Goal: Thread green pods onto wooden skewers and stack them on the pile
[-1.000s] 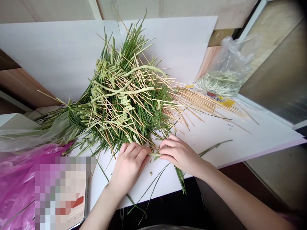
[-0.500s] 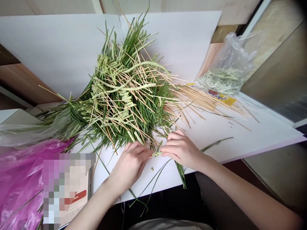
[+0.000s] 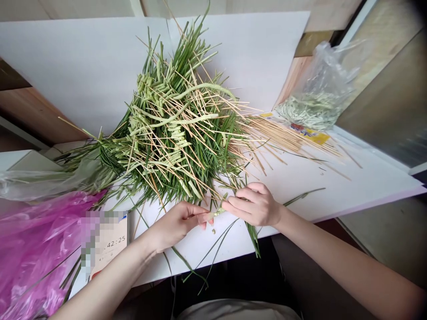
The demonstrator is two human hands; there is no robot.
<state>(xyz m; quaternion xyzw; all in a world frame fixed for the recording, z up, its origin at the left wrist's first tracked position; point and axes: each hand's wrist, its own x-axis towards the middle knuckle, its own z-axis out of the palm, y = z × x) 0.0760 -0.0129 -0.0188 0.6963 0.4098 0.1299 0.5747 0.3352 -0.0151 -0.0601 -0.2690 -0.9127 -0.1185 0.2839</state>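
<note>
1 green stalk (image 3: 219, 211), near side: left hand (image 3: 178, 222) fingers pinch left end, right hand (image 3: 256, 204) fingers hold right end. Stem pile (image 3: 205, 162) farther, thin sticks (image 3: 278, 132) far right, on tabletop (image 3: 336, 193).

Forearms (image 3: 328, 253) angled inward; left hand (image 3: 180, 221) in fingertip pinch; right hand (image 3: 256, 205) close by, fingers (image 3: 238, 205) curled.

The stem piece (image 3: 219, 211) you hold, lower centre, is pale green. You have dark-green stalks (image 3: 207, 165) mid-frame, tan sticks (image 3: 280, 133) right of centre, and bright magenta plastic (image 3: 36, 249) at lower left.
</note>
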